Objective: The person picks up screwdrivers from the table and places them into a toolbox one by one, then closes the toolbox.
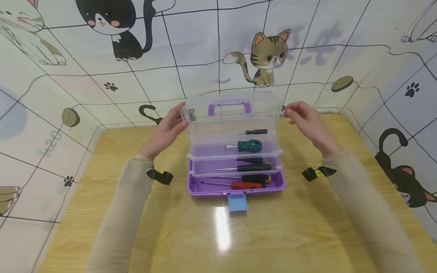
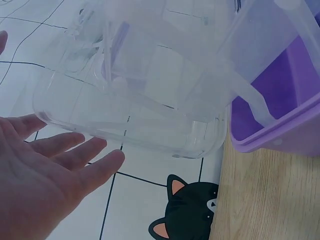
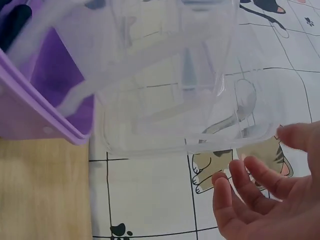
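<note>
Now, toolbox lid (image 1: pixel 232 110) btwn open fingers (image 1: pixel 177 113)

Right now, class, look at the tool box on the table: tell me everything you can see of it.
The tool box is plastic with a purple base, clear fold-out trays and a clear lid with a purple handle. It stands open on the wooden table, trays stepped back, a blue latch hanging at the front. Screwdrivers with black, green and orange handles lie in the tiers. The left hand touches the lid's left edge; the right hand hovers close by its right side, open.
</note>
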`<action>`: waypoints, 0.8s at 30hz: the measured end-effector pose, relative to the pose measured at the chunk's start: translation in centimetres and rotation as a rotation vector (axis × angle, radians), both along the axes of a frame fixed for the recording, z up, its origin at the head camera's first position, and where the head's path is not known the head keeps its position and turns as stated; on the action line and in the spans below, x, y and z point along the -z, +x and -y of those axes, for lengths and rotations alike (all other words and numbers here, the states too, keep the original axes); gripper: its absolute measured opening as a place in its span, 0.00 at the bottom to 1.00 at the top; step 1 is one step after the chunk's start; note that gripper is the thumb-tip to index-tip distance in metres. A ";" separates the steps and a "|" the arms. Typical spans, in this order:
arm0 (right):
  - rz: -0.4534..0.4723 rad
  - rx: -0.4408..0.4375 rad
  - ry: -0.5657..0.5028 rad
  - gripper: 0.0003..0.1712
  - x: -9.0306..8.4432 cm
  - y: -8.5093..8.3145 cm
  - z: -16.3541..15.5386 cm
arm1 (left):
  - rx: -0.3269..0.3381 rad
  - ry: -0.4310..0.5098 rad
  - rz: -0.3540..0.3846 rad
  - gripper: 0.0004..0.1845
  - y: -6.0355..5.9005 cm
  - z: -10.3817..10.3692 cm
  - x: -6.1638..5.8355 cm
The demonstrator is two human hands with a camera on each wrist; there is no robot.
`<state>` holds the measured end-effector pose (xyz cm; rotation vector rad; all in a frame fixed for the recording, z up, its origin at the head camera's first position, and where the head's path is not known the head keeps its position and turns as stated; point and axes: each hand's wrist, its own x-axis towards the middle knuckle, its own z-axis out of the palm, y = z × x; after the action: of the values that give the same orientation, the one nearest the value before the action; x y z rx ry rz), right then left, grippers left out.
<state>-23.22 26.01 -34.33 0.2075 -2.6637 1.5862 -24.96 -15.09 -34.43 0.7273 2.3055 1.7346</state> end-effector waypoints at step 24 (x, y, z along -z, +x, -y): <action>0.071 -0.262 0.015 0.35 -2.4 -1.1 0.7 | -0.055 -0.027 0.084 0.26 0.6 0.6 -0.8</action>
<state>-24.35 25.31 -31.97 0.5307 -2.7997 1.6689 -24.39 -15.74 -33.66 0.5796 2.3089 1.7182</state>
